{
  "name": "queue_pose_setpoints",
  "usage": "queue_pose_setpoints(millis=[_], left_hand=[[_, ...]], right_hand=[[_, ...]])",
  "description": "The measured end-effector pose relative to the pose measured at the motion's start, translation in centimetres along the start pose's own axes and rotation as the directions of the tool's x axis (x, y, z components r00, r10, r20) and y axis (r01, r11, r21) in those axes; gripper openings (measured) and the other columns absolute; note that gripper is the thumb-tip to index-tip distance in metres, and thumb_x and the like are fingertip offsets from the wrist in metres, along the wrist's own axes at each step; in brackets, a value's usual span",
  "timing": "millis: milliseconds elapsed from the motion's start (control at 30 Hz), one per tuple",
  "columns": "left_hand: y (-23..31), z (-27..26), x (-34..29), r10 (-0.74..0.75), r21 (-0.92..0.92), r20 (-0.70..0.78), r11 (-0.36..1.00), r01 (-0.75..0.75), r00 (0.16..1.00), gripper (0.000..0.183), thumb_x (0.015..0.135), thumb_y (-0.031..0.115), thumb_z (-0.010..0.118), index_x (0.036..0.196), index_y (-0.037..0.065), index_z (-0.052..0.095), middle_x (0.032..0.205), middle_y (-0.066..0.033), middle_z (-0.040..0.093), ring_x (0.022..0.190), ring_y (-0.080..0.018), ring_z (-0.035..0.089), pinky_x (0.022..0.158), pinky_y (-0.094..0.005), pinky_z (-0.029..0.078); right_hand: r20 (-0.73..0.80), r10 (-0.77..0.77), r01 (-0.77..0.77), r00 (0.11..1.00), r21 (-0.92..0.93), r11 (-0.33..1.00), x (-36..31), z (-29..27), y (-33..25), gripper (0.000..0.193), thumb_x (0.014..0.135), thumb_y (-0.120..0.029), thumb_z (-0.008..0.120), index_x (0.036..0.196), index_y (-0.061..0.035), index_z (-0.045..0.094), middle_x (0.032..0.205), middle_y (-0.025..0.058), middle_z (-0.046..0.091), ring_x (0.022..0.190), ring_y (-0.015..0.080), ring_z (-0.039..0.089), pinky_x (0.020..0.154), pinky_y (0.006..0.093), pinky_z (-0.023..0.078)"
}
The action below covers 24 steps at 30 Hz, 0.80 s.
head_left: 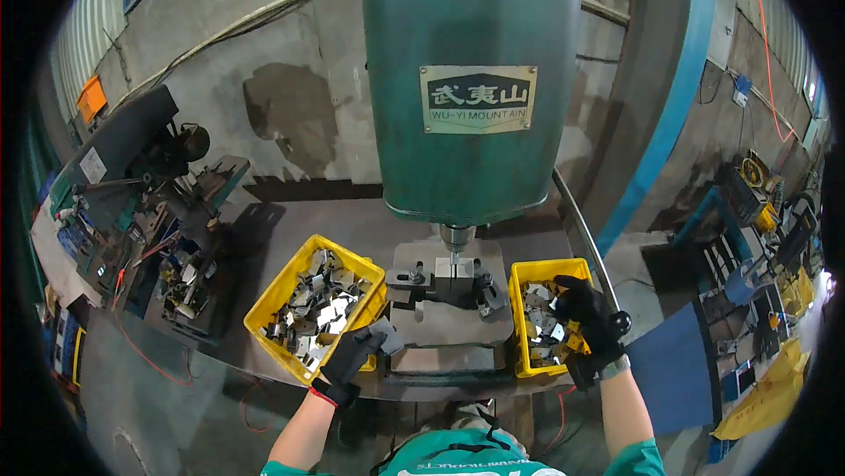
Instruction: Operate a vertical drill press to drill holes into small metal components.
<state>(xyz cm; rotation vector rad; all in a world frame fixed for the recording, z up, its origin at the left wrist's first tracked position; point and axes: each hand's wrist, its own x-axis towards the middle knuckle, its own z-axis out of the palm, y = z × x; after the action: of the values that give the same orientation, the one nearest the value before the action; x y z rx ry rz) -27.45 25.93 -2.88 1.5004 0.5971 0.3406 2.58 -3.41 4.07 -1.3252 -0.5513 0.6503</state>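
Note:
My left hand [350,355], in a black glove, pinches a flat grey metal piece [387,335] at the right edge of the left yellow bin [264,298]. That bin holds many small metal pieces [327,304]. In a black glove too, my right hand [591,324] is over the right side of the right yellow bin [518,335], beside a black ball knob [621,324]. Its fingers blend into dark shapes there, so their grip is unclear. Between the bins, a drill chuck [457,236] points down at a metal block fixture [454,278] clamped on the machine table [440,326].
The green drill press head [471,159] hangs over the bench [273,221]. Another dark machine [172,159] stands at the left end. A blue board [664,366] and a cluttered bench [748,282] are to the right. Small metal pieces [543,317] fill the right bin.

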Motion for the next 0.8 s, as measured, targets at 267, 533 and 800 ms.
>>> queue_pose_setpoints(millis=[267, 533, 800], left_hand=[[0.5, 0.0, -2.0, -0.001, 0.029, -0.128, 1.0, 0.004, 0.992, 0.023, 0.083, 0.016, 0.062, 0.101, 0.0, 0.062, 0.086, -0.002, 0.064, 0.077, -0.0098, 0.058, 0.067, -0.0247, 0.046], [0.5, -2.3, -5.3, -0.205, 0.114, -0.239, 0.965, 0.237, 0.949, 0.025, 0.081, 0.018, 0.064, 0.098, -0.001, 0.064, 0.082, -0.0038, 0.066, 0.071, -0.0101, 0.058, 0.063, -0.0253, 0.045], [1.0, -2.7, -6.7, -0.234, 0.36, -0.329, 0.865, 0.35, 0.915, 0.026, 0.08, 0.019, 0.064, 0.097, -0.001, 0.064, 0.079, -0.0067, 0.066, 0.07, -0.0114, 0.059, 0.064, -0.026, 0.046]], right_hand=[[0.464, 0.15, 0.04, 0.873, -0.374, 0.926, 12.3, 2.8, 2.6, 0.05, 0.091, -0.035, 0.05, 0.127, -0.0007, 0.044, 0.118, 0.0095, 0.055, 0.107, 0.0161, 0.051, 0.094, 0.0297, 0.039], [0.653, 0.231, 0.124, 0.722, -0.45, 0.885, 20.6, 5.6, 6.3, 0.049, 0.093, -0.041, 0.041, 0.122, -0.0021, 0.049, 0.115, 0.01, 0.056, 0.101, 0.0158, 0.053, 0.088, 0.0289, 0.043], [0.686, 0.272, 0.07, 0.675, -0.426, 0.902, 22.6, 7.0, 6.4, 0.048, 0.093, -0.042, 0.04, 0.119, -0.0021, 0.051, 0.11, 0.0101, 0.058, 0.096, 0.0163, 0.055, 0.084, 0.0292, 0.045]])
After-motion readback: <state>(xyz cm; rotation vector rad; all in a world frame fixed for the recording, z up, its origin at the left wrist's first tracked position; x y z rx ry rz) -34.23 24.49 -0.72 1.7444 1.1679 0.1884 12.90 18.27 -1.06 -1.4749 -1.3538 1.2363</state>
